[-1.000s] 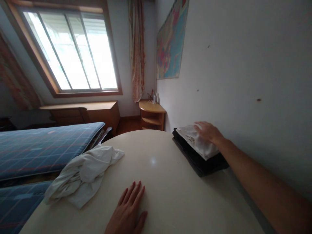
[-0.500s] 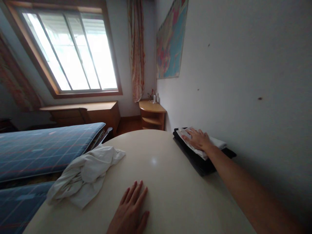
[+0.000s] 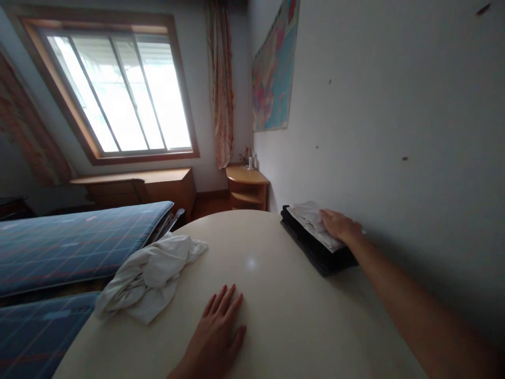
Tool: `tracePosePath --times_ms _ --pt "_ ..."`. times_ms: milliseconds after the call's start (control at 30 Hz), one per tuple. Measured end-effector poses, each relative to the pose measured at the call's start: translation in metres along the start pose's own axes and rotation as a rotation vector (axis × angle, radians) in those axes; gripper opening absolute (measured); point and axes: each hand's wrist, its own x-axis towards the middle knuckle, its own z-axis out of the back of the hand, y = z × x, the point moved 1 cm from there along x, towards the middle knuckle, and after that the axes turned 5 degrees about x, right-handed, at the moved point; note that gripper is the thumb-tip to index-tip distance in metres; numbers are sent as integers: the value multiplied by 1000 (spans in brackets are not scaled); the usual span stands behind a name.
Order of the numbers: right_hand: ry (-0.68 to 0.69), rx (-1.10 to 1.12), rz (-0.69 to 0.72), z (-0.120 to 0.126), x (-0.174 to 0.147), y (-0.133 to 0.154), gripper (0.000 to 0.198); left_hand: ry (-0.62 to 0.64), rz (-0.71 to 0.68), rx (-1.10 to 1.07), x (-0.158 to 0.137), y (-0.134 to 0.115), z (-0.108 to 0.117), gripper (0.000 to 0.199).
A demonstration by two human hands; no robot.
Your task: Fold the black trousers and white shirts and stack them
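Note:
My left hand (image 3: pixel 216 329) lies palm down on the cream table (image 3: pixel 272 321), fingers stretched and holding nothing. Against the wall side sits a folded stack, with white cloth (image 3: pixel 305 213) on top of black cloth (image 3: pixel 307 255). At the stack's right end, my right hand (image 3: pixel 341 227) is closed over its edge, the thumb side on the white cloth and the other fingers partly hidden. To the left, a crumpled white cloth (image 3: pixel 153 276) lies on the table, apart from both hands.
Beside the table's left edge are blue plaid mattresses (image 3: pixel 79 247). A wall (image 3: pixel 371 116) with a map (image 3: pixel 274 79) runs along the right. Beyond the table stand a small corner shelf (image 3: pixel 248 176) and a wooden desk (image 3: pixel 165 181) under the window (image 3: pixel 122 95).
My right hand has gone from lying spread on the white cloth to the stack's right end, where the black cloth now sticks out less. My left hand stays flat; the view has shifted slightly.

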Motion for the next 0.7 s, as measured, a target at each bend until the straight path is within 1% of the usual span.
tracePosePath --times_ms 67,100,133,200,267,300,333,367,433,500,567,633,700 --pt "-143 0 -27 3 -16 11 61 14 14 -20 -1 -2 3 60" --pt "-229 14 1 3 -26 19 57 20 22 -31 -1 -3 4 60" --pt "-300 33 69 1 -39 28 54 26 28 -43 -2 -3 5 59" --pt "-378 97 250 -8 -68 48 47 32 36 -66 -1 -3 5 60" --pt "-395 154 408 -26 -101 67 40 21 54 -90 3 -1 3 60" --pt "-375 171 485 -37 -116 76 36 5 70 -98 7 1 1 60" --pt "-325 178 546 -49 -131 83 34 -19 90 -99 11 3 0 60" --pt "-269 176 573 -61 -143 88 32 -51 114 -90 16 7 -1 60" --pt "-162 170 596 -82 -161 93 35 -139 171 -29 27 19 -2 57" --pt "-83 171 567 -95 -169 91 40 -261 262 86 34 36 3 53" --pt "-16 181 528 -102 -171 83 42 -401 426 214 33 58 12 52" --pt "50 189 500 -104 -169 73 42 -520 643 290 26 82 23 55" --pt "95 194 482 -104 -167 65 43 -551 757 306 14 105 32 60"
